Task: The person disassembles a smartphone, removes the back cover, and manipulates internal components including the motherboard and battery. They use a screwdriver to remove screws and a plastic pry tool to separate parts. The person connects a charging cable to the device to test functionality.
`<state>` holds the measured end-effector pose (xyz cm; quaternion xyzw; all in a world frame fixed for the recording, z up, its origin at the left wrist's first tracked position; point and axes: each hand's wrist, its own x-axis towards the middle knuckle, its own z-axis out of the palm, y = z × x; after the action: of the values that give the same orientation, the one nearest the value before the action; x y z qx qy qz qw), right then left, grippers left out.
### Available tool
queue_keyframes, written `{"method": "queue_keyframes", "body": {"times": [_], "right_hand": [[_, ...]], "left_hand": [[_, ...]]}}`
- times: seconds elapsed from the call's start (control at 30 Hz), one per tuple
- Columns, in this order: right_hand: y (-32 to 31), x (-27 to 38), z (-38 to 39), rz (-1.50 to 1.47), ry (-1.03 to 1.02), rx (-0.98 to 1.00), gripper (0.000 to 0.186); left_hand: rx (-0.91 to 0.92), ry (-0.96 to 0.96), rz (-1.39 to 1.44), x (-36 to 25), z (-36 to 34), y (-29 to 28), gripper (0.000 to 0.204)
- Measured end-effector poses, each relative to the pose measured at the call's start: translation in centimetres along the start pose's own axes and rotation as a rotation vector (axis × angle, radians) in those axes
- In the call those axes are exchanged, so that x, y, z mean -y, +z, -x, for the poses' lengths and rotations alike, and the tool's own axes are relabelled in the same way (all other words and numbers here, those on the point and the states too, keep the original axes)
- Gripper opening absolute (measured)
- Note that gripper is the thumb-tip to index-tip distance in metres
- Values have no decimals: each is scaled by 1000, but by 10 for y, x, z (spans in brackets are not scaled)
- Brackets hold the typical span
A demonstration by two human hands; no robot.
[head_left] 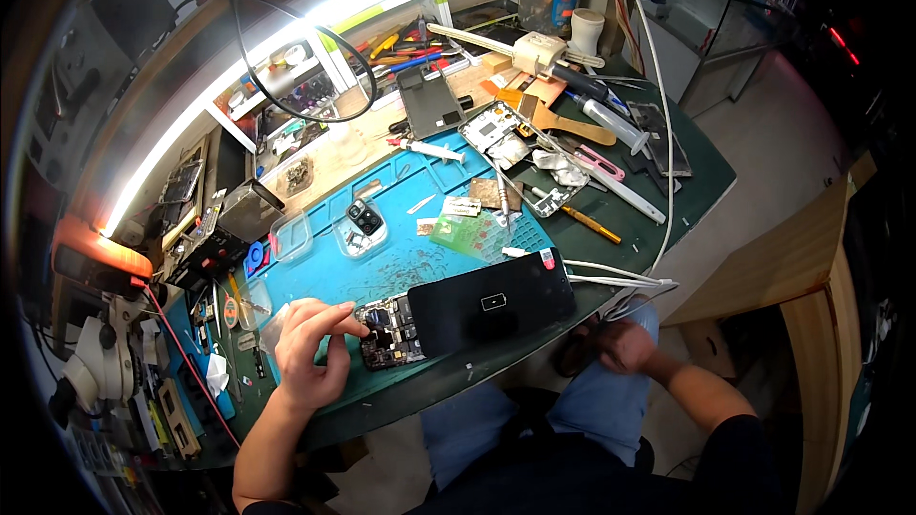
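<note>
An opened phone lies at the front edge of the blue work mat. Its black screen (491,305) shows a battery symbol, and its bare circuit board (389,334) sticks out on the left. My left hand (315,348) is at that board's left end, fingers stretched out and apart, a fingertip at or just over the parts. No tool shows in it. Low on the right, by my knee, my right hand (625,348) is curled closed and slightly blurred; what it holds, if anything, is hidden. White cables (620,278) run from the phone's right end towards it.
Behind the phone, a clear tray (361,229) holds a camera module. An opened phone frame (501,138), a brush (563,124) and a syringe (611,124) crowd the back right. A microscope-like stand (110,353) and an orange meter (100,257) stand left.
</note>
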<state>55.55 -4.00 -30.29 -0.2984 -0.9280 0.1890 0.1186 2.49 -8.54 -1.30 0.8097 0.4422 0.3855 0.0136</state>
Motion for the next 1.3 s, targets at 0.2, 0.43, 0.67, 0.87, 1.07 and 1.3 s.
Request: {"method": "queue_keyframes", "body": {"times": [0.2,0.43,0.67,0.87,1.07,1.3], "right_hand": [[26,-23,14,-98,10,49,52],[-2,-1,5,23,105,174,25],[-31,17,-21,31,16,21,38],[-26,13,-16,57,52,-41,40],[-23,8,-11,55,106,-6,41],[-28,11,-16,34,135,8,43]], "left_hand": [[-3,-2,6,1,-1,1,52],[14,-10,4,-2,-1,2,56],[56,-14,1,-2,-1,0,59],[83,-2,-30,-3,2,-2,56],[90,2,-39,-3,0,-2,52],[99,-3,-65,-6,-3,-1,45]]}}
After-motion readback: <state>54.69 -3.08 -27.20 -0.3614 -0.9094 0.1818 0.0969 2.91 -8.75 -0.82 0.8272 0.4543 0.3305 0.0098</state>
